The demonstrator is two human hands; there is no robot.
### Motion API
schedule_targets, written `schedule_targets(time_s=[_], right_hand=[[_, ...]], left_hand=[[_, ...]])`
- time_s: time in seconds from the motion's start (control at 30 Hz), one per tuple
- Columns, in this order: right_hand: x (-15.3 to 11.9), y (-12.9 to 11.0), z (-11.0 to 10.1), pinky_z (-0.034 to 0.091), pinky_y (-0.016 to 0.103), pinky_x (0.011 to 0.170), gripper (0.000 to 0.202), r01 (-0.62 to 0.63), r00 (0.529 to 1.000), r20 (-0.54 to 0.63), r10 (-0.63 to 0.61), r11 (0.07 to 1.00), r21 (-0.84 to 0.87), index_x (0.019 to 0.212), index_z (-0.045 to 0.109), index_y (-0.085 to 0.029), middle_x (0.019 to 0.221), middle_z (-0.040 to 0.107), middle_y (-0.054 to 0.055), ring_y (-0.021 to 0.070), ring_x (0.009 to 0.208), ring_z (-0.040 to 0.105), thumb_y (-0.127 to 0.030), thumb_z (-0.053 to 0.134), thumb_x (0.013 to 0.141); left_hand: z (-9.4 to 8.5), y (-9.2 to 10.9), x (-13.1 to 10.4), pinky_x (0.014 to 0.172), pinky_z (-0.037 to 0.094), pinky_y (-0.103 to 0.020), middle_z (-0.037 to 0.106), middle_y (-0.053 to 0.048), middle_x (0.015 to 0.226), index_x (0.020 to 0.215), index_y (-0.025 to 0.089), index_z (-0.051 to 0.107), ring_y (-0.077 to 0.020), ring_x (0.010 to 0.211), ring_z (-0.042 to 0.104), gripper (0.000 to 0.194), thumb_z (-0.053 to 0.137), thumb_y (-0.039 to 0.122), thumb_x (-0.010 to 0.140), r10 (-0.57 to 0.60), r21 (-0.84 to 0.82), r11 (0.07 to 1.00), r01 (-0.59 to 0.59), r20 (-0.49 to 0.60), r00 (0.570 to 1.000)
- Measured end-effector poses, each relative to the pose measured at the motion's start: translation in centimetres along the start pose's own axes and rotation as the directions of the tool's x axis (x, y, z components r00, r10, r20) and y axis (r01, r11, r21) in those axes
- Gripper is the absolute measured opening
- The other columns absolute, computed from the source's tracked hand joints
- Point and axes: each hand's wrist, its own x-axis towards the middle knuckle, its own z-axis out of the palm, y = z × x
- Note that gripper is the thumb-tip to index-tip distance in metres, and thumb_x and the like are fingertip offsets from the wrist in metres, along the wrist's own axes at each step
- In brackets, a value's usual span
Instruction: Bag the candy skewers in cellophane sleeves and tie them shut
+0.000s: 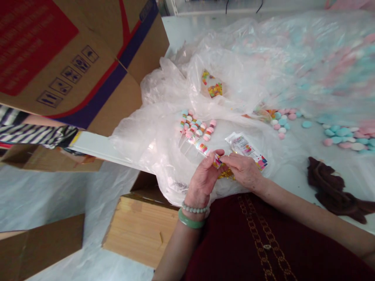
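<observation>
My left hand (205,171) is closed around the lower end of a wrapped marshmallow skewer (202,147), whose clear printed wrapper points away to the upper left. My right hand (241,168) meets it there, its fingertips pinched at the gathered end of the wrapper; what exactly they grip is hidden. Beneath the hands lies a bunch of gold twist ties (226,175). Just beyond my right hand is a stack of printed clear wrappers (246,147). Several marshmallow skewers (195,124) on white sticks rest past my left hand.
Thin clear plastic sheeting (172,88) covers much of the white table. Loose pastel candies (348,136) and a large filled bag (322,66) are on the right, near a dark brown cloth (328,187). A big carton (114,93) stands left; a wooden stool (143,230) is below.
</observation>
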Motion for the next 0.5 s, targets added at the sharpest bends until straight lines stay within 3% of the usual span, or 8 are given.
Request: schedule_targets(time_s=[0.1,0.17,0.23,0.3,0.37,0.43,0.5], right_hand=[[-0.2,-0.8,0.6,0.041,0.027,0.071,0.026,0.035,0.998,-0.040,-0.039,0.996,-0.085,0.097,0.067,-0.018,0.084,0.064,0.005,0.0163,0.078,0.058,-0.017,0.041,0.095],[-0.2,-1.8,0.8,0.041,0.031,0.073,0.024,0.047,0.996,-0.069,-0.064,0.973,-0.225,0.101,0.066,-0.016,0.090,0.065,0.008,0.0195,0.083,0.057,-0.019,0.043,0.095],[0.1,-2.8,0.7,0.040,0.036,0.079,0.024,0.084,0.990,-0.079,-0.119,0.933,-0.349,0.107,0.063,-0.014,0.103,0.064,0.012,0.0237,0.092,0.055,-0.020,0.044,0.095],[0.6,-3.4,0.6,0.038,0.040,0.082,0.023,0.119,0.986,-0.064,-0.154,0.916,-0.383,0.104,0.064,-0.014,0.108,0.064,0.014,0.0259,0.096,0.053,-0.019,0.043,0.094],[1.4,-3.3,0.4,0.038,0.041,0.082,0.023,0.072,0.993,-0.075,-0.096,0.960,-0.270,0.089,0.064,-0.015,0.098,0.065,0.013,0.0252,0.092,0.053,-0.018,0.042,0.093],[2.3,-2.8,0.2,0.039,0.038,0.077,0.021,-0.102,0.992,-0.073,0.107,0.993,0.062,0.076,0.061,-0.017,0.085,0.063,0.009,0.0221,0.083,0.053,-0.021,0.045,0.089],[3.2,-2.1,0.0,0.041,0.033,0.066,0.020,-0.279,0.957,0.047,0.285,0.872,0.402,0.070,0.057,-0.018,0.072,0.059,0.005,0.0178,0.070,0.052,-0.026,0.047,0.085]], left_hand=[[0.0,-0.6,0.7,0.069,0.047,-0.025,0.064,-0.004,0.073,0.070,0.011,0.065,-0.0123,0.070,0.059,0.023,0.068,0.034,0.075,0.108,0.022,0.994,-0.106,-0.156,0.982],[0.4,-1.0,1.2,0.064,0.045,-0.023,0.061,-0.001,0.067,0.066,0.012,0.062,-0.0100,0.062,0.055,0.024,0.066,0.032,0.077,0.151,0.010,0.988,-0.154,-0.254,0.955],[1.1,-1.2,1.4,0.065,0.046,-0.022,0.059,0.000,0.066,0.067,0.012,0.060,-0.0089,0.061,0.054,0.023,0.061,0.030,0.081,0.136,-0.061,0.985,-0.160,-0.285,0.949],[2.1,-1.1,1.4,0.068,0.047,-0.020,0.058,0.001,0.068,0.069,0.012,0.060,-0.0077,0.062,0.054,0.022,0.055,0.026,0.086,0.098,-0.147,0.980,-0.136,-0.240,0.966],[2.7,-0.8,1.1,0.068,0.047,-0.017,0.057,0.001,0.070,0.072,0.012,0.061,-0.0067,0.064,0.054,0.021,0.052,0.023,0.087,0.037,-0.210,0.975,-0.069,-0.153,0.988],[2.9,-0.5,0.7,0.069,0.047,-0.018,0.058,0.000,0.074,0.077,0.012,0.063,-0.0069,0.066,0.055,0.015,0.057,0.024,0.085,-0.018,-0.224,0.975,-0.001,-0.081,0.997],[2.5,0.0,0.4,0.075,0.047,-0.021,0.061,0.000,0.078,0.086,0.014,0.066,-0.0090,0.071,0.058,0.014,0.067,0.026,0.078,0.011,-0.181,0.983,-0.017,-0.032,0.999]])
